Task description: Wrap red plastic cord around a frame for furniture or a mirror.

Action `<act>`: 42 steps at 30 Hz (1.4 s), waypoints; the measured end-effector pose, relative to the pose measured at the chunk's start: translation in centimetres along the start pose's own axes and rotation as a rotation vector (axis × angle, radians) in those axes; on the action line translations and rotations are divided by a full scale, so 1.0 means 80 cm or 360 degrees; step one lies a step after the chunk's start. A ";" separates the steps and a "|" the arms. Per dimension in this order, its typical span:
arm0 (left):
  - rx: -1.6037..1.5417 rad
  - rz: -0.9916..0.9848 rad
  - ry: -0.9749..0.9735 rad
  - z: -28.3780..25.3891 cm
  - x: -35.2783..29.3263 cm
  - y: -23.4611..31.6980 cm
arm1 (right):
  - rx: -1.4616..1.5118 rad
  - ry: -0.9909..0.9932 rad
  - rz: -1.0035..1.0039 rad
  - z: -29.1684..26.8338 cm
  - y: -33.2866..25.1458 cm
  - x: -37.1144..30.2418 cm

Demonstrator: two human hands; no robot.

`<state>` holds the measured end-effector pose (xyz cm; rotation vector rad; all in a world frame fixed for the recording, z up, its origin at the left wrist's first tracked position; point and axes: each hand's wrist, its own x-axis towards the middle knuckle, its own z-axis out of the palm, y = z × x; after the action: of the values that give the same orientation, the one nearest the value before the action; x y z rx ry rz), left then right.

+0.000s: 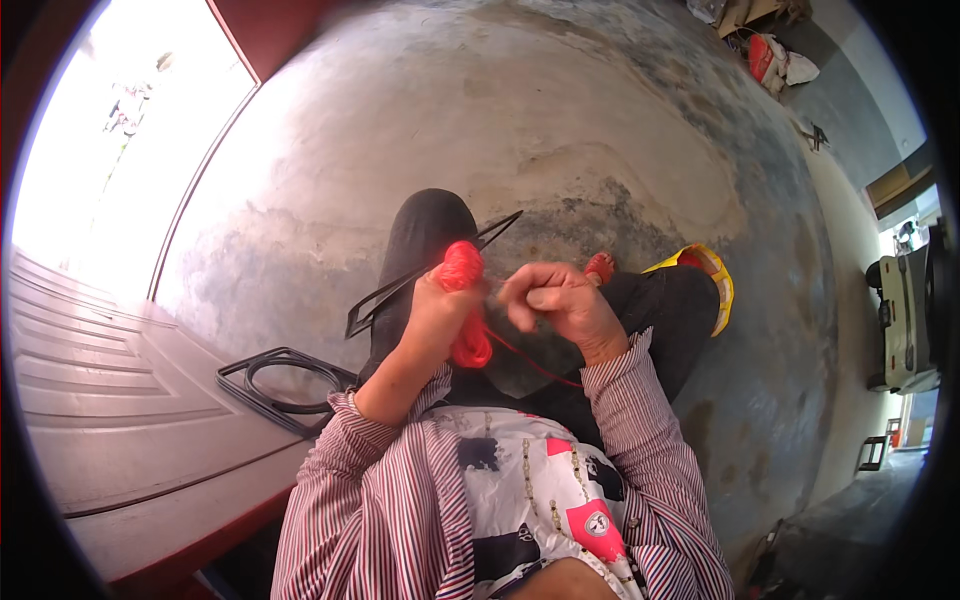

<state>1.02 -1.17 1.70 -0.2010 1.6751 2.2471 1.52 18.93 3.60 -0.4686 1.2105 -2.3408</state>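
My left hand [436,312] is closed around a bundle of bright red string [462,268], which sticks out above and below the fist. A thin red strand [530,366] trails from the bundle down to the right, across my lap. Just right of the bundle, my right hand [566,304] has its fingers curled in with the thumb against them. Its fingertips are slightly blurred, and whatever they pinch is too small to make out. Both hands are above my dark trousers, between the knees.
By my left knee are a thin black frame [362,316] and a black looped metal piece [285,388]. A yellow-rimmed container [716,280] stands beside my right knee, near a small red thing [600,267]. A pale panelled door [120,380] is at left, bags [775,62] far right.
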 end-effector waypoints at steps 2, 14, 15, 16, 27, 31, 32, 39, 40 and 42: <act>-0.0046 0.0149 -0.0205 0.004 -0.004 0.001 | -0.0312 0.0037 0.0433 0.018 -0.010 -0.001; 0.1257 0.0791 -0.0030 -0.008 -0.034 0.026 | -0.1764 0.0345 -0.0091 0.056 -0.066 0.000; 0.1252 0.0790 -0.0039 -0.007 -0.034 0.026 | -0.2136 0.0252 -0.0113 0.067 -0.067 0.003; 0.1391 0.0734 -0.0049 -0.005 -0.035 0.027 | -0.2504 0.0148 -0.0133 0.074 -0.066 0.005; 0.1413 0.0727 -0.0433 -0.012 -0.034 0.028 | -0.1975 -0.0259 0.0158 0.028 -0.031 0.015; 0.1048 0.0632 -0.0580 -0.013 -0.030 0.024 | -0.1656 -0.0224 0.0320 0.015 -0.027 0.012; 0.0962 0.0543 -0.0582 -0.012 -0.030 0.024 | -0.1704 -0.0211 0.0272 0.014 -0.026 0.010; 0.1717 0.0564 -0.0308 -0.002 -0.019 0.017 | -0.2134 -0.0010 0.0080 0.035 -0.029 0.004; 0.1775 0.0520 -0.0277 -0.004 -0.016 0.012 | -0.2130 -0.0007 0.0076 0.037 -0.026 0.005; 0.1837 0.0474 -0.0250 -0.003 -0.014 0.009 | -0.2307 0.0029 0.0105 0.037 -0.019 0.004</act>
<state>1.79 -1.78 2.62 0.5067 2.6813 1.0581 2.37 17.55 6.56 -0.7763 2.6910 -1.0146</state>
